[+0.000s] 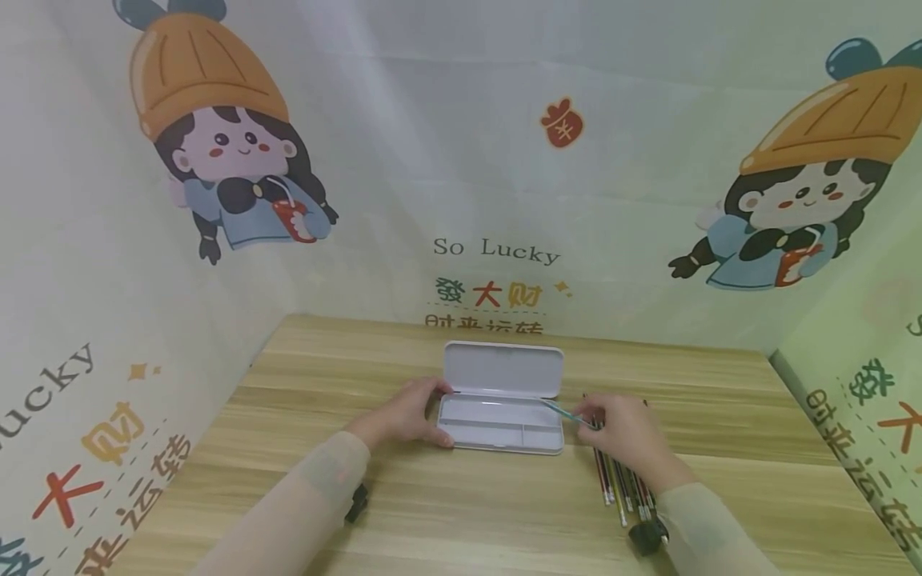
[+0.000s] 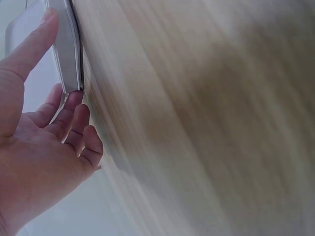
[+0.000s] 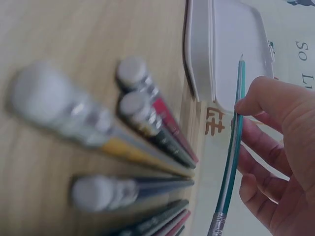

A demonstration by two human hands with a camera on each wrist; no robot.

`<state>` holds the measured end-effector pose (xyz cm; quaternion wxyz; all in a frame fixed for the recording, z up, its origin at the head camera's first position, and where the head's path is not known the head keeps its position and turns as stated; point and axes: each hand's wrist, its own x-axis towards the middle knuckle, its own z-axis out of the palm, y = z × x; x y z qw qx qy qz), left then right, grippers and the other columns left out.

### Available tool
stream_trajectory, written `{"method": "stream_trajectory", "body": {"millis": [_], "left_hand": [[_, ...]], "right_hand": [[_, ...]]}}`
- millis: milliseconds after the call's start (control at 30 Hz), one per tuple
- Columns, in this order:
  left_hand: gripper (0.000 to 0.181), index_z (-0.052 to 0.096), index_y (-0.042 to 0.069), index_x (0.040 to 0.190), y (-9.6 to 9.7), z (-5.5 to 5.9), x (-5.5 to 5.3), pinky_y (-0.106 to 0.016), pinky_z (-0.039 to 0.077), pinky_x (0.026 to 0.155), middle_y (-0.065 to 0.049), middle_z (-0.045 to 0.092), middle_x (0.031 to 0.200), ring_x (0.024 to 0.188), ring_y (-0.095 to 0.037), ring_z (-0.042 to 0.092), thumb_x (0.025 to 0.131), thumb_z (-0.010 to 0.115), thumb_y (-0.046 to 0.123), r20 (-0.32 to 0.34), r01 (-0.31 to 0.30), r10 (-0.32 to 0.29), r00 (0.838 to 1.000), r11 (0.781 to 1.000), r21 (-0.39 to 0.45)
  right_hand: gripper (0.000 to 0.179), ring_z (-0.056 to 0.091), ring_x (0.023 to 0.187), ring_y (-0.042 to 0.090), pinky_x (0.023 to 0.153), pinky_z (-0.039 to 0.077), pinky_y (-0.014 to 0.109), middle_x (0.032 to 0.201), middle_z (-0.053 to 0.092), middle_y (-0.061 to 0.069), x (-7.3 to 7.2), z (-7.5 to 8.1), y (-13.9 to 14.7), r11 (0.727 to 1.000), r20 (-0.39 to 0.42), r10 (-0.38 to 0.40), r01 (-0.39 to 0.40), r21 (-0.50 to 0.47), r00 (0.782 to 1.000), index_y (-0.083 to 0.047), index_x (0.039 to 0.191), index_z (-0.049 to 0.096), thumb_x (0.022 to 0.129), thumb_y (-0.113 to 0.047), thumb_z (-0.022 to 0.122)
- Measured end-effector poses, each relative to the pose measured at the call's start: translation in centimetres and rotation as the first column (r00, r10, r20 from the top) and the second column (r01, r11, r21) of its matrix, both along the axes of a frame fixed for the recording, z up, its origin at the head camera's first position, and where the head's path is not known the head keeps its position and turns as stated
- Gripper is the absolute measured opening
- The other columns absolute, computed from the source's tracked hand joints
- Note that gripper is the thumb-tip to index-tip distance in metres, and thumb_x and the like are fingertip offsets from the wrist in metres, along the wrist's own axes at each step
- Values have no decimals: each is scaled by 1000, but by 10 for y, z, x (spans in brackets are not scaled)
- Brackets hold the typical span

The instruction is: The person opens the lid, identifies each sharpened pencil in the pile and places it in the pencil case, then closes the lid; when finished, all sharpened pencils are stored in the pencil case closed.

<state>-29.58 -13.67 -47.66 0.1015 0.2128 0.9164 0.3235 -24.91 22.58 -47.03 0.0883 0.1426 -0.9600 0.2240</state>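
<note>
My left hand [image 1: 409,412] grips a box [image 1: 481,411] near the surface's [image 1: 461,512] back edge; my right hand [image 1: 628,436] pinches a pencil [image 3: 231,157], maybe above.

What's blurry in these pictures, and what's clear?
Right wrist view: the nearest white pencil eraser is blurred, the teal pencil sharper; left wrist view: the wooden tabletop looks smeared, the left hand clearer; head view: the "So Lucky" lettering is legible.
</note>
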Motion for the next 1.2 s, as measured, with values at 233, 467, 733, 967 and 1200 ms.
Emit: {"method": "stream_trajectory", "body": {"millis": [233, 467, 733, 967, 1200], "left_hand": [[84, 56, 2, 136, 1, -3, -2, -53, 37, 121, -18, 59, 139, 135, -38, 50, 67, 97, 26, 3, -4, 4, 1000, 1000, -1], [85, 56, 3, 137, 1, -3, -3, -53, 37, 121, -18, 60, 139, 135, -38, 50, 67, 97, 27, -4, -3, 3, 1000, 1000, -12], [84, 56, 4, 137, 0, -5, -4, -52, 36, 122, -17, 59, 139, 135, -37, 50, 67, 97, 27, 7, 0, 0, 1000, 1000, -9], [85, 55, 5, 138, 0, -4, -6, -52, 37, 121, -17, 58, 141, 136, -37, 50, 67, 97, 27, 14, -8, 9, 1000, 1000, -21], [86, 56, 5, 138, 0, -4, -6, -51, 36, 122, -16, 59, 140, 136, -35, 50, 67, 97, 29, 18, -1, 2, 1000, 999, -37]], "right_hand": [[16, 53, 66, 5, 58, 45, 22, 73, 65, -10, -11, -1, -12, 996, 33, 82, -80, -47, 996, -19, 92, 80, 78, -12, 78], [14, 58, 72, 5, 64, 50, 24, 78, 68, -11, -21, 3, -27, 989, 48, 144, -142, -26, 988, -21, 91, 79, 79, -13, 81], [12, 56, 73, 4, 66, 49, 23, 79, 67, -11, -33, 1, -43, 979, 23, 204, -204, -3, 979, -21, 88, 78, 80, -12, 82], [12, 59, 78, 5, 72, 53, 27, 83, 69, -12, -43, 6, -64, 974, 75, 227, -228, 2, 971, -21, 92, 79, 83, -14, 82], [10, 62, 77, 4, 71, 54, 23, 85, 73, -8, -47, 7, -86, 954, 47, 291, -293, 63, 956, -19, 90, 79, 83, -12, 80]]}}
